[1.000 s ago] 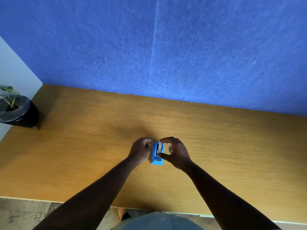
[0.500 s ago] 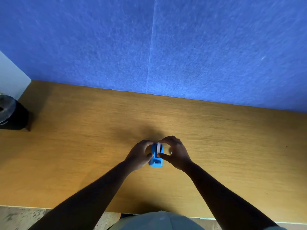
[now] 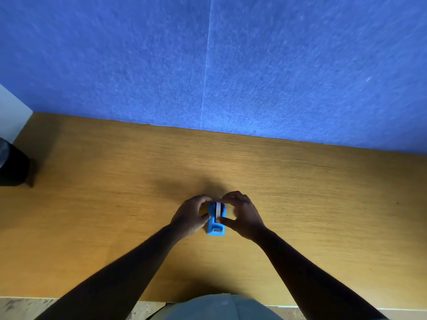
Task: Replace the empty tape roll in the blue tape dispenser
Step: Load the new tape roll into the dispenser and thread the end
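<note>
The blue tape dispenser [image 3: 216,224] stands on the wooden surface [image 3: 323,192], near its middle, cutter end toward the person. A white tape roll [image 3: 218,209] sits in its top. The left hand [image 3: 191,217] cups the dispenser's left side, fingers curled against it. The right hand [image 3: 243,215] pinches the roll, thumb and forefinger closed on it. A dark pot [image 3: 11,167] stands at the far left edge

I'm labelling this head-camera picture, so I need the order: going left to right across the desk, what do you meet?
Black pot at the far left edge → left hand → blue tape dispenser, with the white tape roll in it → right hand.
</note>
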Demonstrator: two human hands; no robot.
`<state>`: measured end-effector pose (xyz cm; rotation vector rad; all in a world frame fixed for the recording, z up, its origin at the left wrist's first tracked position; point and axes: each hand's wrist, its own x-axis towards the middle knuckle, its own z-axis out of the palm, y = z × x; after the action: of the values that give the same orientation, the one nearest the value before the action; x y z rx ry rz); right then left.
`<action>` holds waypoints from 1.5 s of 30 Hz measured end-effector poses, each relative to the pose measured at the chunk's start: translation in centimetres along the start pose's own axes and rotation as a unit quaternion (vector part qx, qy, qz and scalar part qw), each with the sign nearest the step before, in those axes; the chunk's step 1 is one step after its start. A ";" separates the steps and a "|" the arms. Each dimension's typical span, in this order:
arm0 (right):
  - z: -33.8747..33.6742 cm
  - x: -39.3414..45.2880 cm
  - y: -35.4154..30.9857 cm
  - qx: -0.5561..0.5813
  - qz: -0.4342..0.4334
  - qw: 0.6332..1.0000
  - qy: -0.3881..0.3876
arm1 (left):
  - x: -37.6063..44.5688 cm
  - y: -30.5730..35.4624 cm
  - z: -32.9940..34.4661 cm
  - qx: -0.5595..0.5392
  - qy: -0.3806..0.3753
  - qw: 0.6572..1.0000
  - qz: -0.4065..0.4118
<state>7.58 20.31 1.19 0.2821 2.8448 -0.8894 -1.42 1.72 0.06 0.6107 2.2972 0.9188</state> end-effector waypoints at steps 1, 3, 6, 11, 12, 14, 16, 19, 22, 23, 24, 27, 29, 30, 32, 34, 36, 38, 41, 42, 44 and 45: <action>0.1 0.0 0.0 -0.001 0.001 1.000 -0.001 | 0.0 -0.1 0.0 0.000 0.000 1.000 -0.001; 0.2 0.1 -0.1 -0.002 0.001 1.000 -0.002 | 0.1 -0.1 0.0 0.001 0.000 1.000 -0.001; 0.4 -0.1 0.0 0.009 0.007 1.000 -0.002 | 0.0 -0.1 0.0 -0.001 -0.001 1.000 0.002; 1.0 -0.5 0.2 0.041 0.021 0.999 0.006 | -0.1 0.0 -0.1 -0.008 -0.002 1.000 0.006; 1.1 -0.5 0.3 0.043 0.024 0.999 0.007 | -0.1 0.0 -0.1 -0.009 -0.002 1.000 0.007; 1.2 -0.5 0.3 0.046 0.029 0.999 0.002 | -0.2 0.0 -0.1 -0.008 -0.003 1.000 0.010; 1.2 -0.5 0.4 0.046 0.031 0.998 -0.006 | -0.4 0.1 -0.2 0.001 -0.002 1.000 0.018; 1.2 -0.6 0.6 0.034 0.031 0.999 -0.016 | -0.8 0.2 -0.1 0.008 0.003 0.999 0.044; 1.4 -0.6 0.6 0.027 0.032 0.999 -0.013 | -1.2 0.4 0.1 0.006 0.003 0.998 0.064; 1.5 -0.5 0.6 0.029 0.033 0.999 -0.012 | -1.3 0.4 0.2 0.006 0.003 0.998 0.067; 1.5 -0.5 0.6 0.029 0.033 0.999 -0.011 | -1.3 0.5 0.3 0.006 0.002 0.997 0.070; 1.5 -0.6 0.5 0.028 0.028 0.999 -0.007 | -1.4 0.8 0.4 0.012 0.005 0.997 0.072; 1.4 -0.7 0.5 0.029 0.025 0.999 -0.004 | -1.3 1.1 0.4 0.019 0.003 0.997 0.068; 1.4 -0.7 0.5 0.029 0.023 0.999 -0.001 | -1.3 1.2 0.4 0.027 -0.001 0.997 0.067; 1.2 -0.8 0.4 0.029 0.019 0.999 0.009 | -1.3 1.3 0.5 0.043 -0.008 0.997 0.066; 1.0 -1.0 0.4 0.034 0.013 0.999 0.025 | -1.2 1.3 0.6 0.048 -0.015 0.997 0.060; 0.8 -1.1 0.3 0.035 0.005 0.999 0.040 | -1.3 1.3 0.7 0.052 -0.018 0.997 0.054; 0.7 -1.2 0.1 0.027 -0.007 0.998 0.052 | -1.3 1.3 0.8 0.054 -0.014 0.997 0.046; 0.5 -1.3 -0.3 0.017 -0.025 0.998 0.063 | -1.3 1.5 1.0 0.048 -0.003 0.998 0.038; 0.4 -1.4 -0.5 0.017 -0.029 0.997 0.065 | -1.3 1.7 1.0 0.043 0.000 0.998 0.039; 0.2 -1.3 -0.8 0.015 -0.037 0.997 0.070 | -1.3 1.9 1.0 0.036 0.008 0.998 0.041; 0.1 -1.3 -0.9 0.013 -0.039 0.997 0.070 | -1.4 2.0 1.0 0.037 0.011 0.998 0.041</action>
<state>8.63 19.34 1.83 0.2476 2.9928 -0.9590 0.60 2.67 1.41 0.7351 2.3490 0.8858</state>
